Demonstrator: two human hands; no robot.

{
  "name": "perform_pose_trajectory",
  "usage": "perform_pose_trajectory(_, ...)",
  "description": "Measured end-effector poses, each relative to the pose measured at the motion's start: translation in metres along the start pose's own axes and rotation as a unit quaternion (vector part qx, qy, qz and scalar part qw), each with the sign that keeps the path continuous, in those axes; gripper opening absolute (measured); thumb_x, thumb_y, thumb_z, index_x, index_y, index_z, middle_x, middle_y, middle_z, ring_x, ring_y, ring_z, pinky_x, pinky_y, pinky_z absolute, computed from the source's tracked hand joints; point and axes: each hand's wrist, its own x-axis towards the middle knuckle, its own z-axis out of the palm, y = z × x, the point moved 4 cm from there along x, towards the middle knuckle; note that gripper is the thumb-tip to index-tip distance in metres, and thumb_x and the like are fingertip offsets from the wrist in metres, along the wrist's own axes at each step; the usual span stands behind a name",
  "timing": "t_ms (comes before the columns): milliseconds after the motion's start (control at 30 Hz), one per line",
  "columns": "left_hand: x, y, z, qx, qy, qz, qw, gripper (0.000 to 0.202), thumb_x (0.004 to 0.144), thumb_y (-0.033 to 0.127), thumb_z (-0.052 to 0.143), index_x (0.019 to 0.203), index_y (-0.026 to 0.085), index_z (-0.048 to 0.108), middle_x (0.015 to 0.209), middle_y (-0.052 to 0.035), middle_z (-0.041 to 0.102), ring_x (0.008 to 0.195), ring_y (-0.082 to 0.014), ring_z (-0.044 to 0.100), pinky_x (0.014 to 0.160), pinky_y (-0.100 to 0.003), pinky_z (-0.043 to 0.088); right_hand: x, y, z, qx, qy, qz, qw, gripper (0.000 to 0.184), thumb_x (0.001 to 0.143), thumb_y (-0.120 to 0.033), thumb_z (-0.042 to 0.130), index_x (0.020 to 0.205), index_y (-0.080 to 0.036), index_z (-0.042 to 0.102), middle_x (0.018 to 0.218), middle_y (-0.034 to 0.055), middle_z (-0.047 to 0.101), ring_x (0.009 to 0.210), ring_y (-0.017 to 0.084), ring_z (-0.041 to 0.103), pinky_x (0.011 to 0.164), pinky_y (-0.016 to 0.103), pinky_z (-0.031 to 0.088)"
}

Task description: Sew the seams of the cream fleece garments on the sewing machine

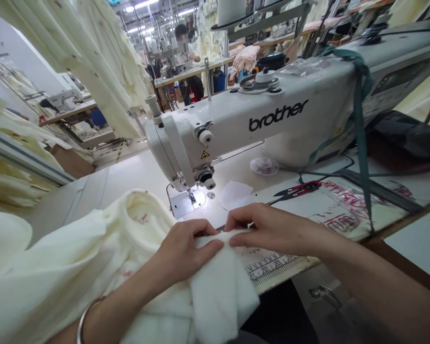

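Both hands at the near edge of the desk [125,167], thumbs toward each other and close together. Left hand [186,249]: grip grasping the upper edge of the cream cloth [217,286], thumb on the near face, fingers bent behind. Right hand [263,225]: grip likewise clenched on the same edge, thumb tip just beside the other thumb. Cloth is in front of the sewing machine [232,117], nearer the wearer than the lit presser foot [192,195] and apart from it; its lower part hangs past the desk edge. More cream fabric [75,267] heaped to the left, with a round banded opening facing up; cannot tell whether it is one piece with the held part. Metal bracelet [81,322] on the left wrist. Beyond the right hand: white scrap [236,192] flat near the needle plate, clear round spool [264,166] behind it, red-handled snips [299,190] lying with blades pointing toward the machine head. Printed measuring scale [275,267] along the near edge, partly under the right forearm. Green strip [360,129] tied over the machine arm, its end hanging down to the desk. Pale garments [82,57] hang upper left; another person [183,43] sits farther back behind a machine.
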Motion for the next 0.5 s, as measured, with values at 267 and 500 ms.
perform_pose_trajectory(267, 0.014, -0.024, -0.017, -0.049, 0.031, -0.070, 0.996, 0.021, 0.078, 0.035, 0.054, 0.068, 0.016, 0.057, 0.067, 0.0016, 0.056, 0.064, -0.0117, 0.046, 0.056, -0.023, 0.032, 0.043, 0.007, 0.007, 0.076, 0.000, 0.023, 0.997, 0.011, 0.078, -0.023, 0.054, 0.069, -0.017, 0.056, 0.064, -0.0007, 0.061, 0.057, 0.011, 0.054, 0.051, 0.021, 0.039)
perform_pose_trajectory(500, 0.048, -0.047, -0.038, 0.014, 0.100, -0.154, 0.983, 0.021, 0.068, 0.027, 0.053, 0.053, 0.017, 0.042, 0.052, 0.0047, 0.036, 0.053, -0.0092, 0.033, 0.049, -0.023, 0.020, 0.085, -0.008, -0.010, -0.058, 0.113, 0.088, 0.988, 0.015, 0.067, -0.019, 0.058, 0.056, -0.018, 0.049, 0.053, -0.0023, 0.052, 0.044, 0.009, 0.044, 0.042, 0.021, 0.030)
